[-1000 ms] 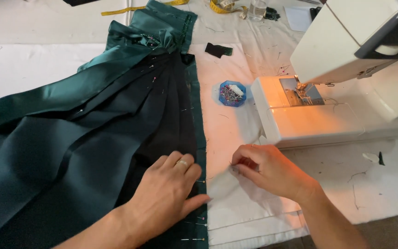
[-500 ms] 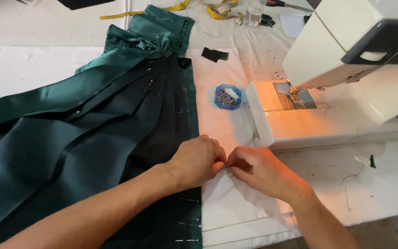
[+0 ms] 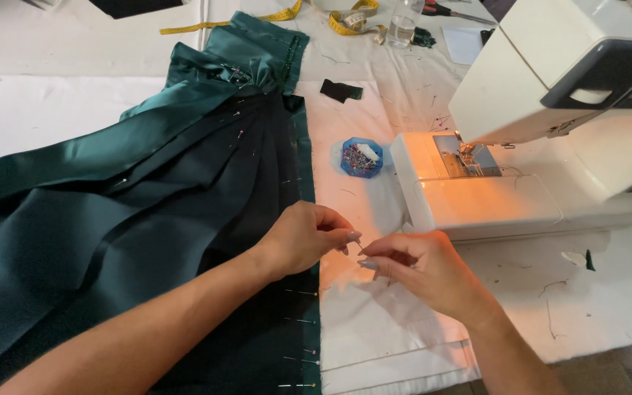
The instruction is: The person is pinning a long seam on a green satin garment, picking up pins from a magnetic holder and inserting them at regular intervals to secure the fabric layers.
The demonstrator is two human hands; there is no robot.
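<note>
Thin, stiff, sharp pin (image 3: pixel 358 243) pinched between left hand (image 3: pixel 303 238) and right hand (image 3: pixel 422 269) fingertips, beside slippery, soft satin (image 3: pixel 111 219); best gripped mid-shaft.

Pin between the fingertips: we see only a thin sliver by the left hand (image 3: pixel 305 238) and right hand (image 3: pixel 422 271); too small to tell who holds it.
Green fabric (image 3: pixel 111 212): cut off left and below.
Sewing machine (image 3: pixel 550 110): cut off above and right.
Pin box (image 3: pixel 360 157): we cannot make out single pins.
</note>
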